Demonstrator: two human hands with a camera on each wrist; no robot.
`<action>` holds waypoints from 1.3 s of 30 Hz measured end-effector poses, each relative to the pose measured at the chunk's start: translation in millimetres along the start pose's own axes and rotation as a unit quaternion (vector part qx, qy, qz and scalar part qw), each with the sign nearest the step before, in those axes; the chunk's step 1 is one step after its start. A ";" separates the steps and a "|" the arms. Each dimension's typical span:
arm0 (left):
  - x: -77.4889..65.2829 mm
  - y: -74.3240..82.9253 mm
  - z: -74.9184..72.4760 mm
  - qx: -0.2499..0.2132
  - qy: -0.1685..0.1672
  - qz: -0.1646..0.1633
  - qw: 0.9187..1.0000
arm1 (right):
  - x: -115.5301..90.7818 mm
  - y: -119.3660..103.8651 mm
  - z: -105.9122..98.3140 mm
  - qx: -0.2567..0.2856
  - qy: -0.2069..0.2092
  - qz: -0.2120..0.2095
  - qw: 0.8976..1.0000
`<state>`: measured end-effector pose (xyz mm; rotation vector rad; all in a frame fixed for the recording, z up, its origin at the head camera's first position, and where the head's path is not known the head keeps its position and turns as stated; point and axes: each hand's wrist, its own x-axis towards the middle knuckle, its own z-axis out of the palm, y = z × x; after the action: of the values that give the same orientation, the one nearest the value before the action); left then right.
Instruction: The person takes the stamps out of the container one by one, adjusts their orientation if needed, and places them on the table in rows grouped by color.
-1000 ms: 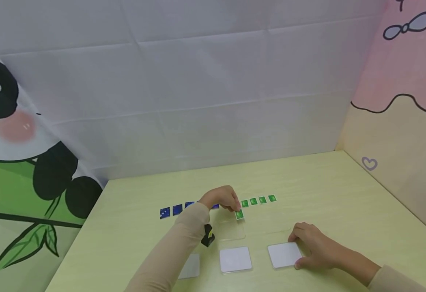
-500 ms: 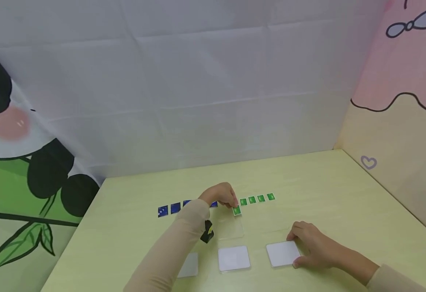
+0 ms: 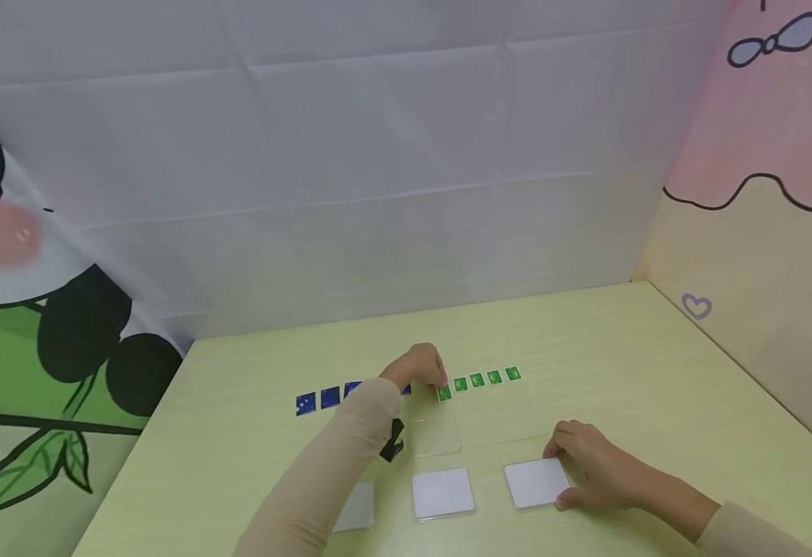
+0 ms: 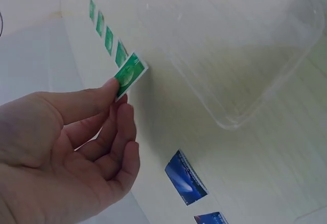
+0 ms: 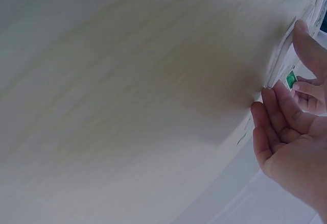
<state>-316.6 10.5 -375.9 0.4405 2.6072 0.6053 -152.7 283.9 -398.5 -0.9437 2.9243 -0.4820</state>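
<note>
My left hand (image 3: 420,365) pinches a small green card (image 4: 132,75) with a white border between thumb and fingers. The card is at the left end of a row of several green cards (image 3: 477,380), overlapping the nearest one in the left wrist view. My right hand (image 3: 597,472) grips the right-hand stack of white cards (image 3: 537,483) at its edges, thumb on the near side and fingers on the far side. Left of the pinched card runs a row of blue picture cards (image 3: 330,397), partly hidden by my left sleeve.
A clear plastic tray or lid (image 4: 225,123) lies in front of the card rows. Nearer stand a middle white stack (image 3: 443,493) and a left white stack (image 3: 357,507), half hidden behind the left forearm. A cloth wall (image 3: 406,255) borders the table's back.
My left hand has moved the green card away from me and slightly left, nearer the line of the row. The right hand keeps its grip on the white stack.
</note>
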 end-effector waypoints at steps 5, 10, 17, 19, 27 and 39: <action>3.6 0.0 2.9 0.020 0.031 0.004 0.999 | -0.1 -1.2 0.9 0.000 -0.003 0.008 1.000; 5.8 0.0 7.4 0.027 0.043 0.014 0.999 | -0.3 -0.9 2.4 -0.004 -0.001 0.011 1.000; 5.9 -1.6 12.3 0.030 0.054 0.009 0.998 | 0.3 0.2 3.4 -0.004 -0.001 0.004 1.000; 6.1 -3.1 13.2 0.027 0.057 0.004 0.998 | 1.3 0.1 3.6 -0.005 -0.001 0.001 1.000; 6.8 -9.7 16.0 0.028 0.064 -0.007 0.998 | 5.7 -1.8 4.4 -0.005 -0.007 -0.007 1.000; -3.8 -13.2 8.6 0.035 0.078 -0.005 0.996 | 6.8 -3.8 1.0 -0.007 -0.015 0.008 1.000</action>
<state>-312.0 0.6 -387.9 0.4155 2.7847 0.5672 -156.0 276.7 -397.9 -0.9188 2.9104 -0.4443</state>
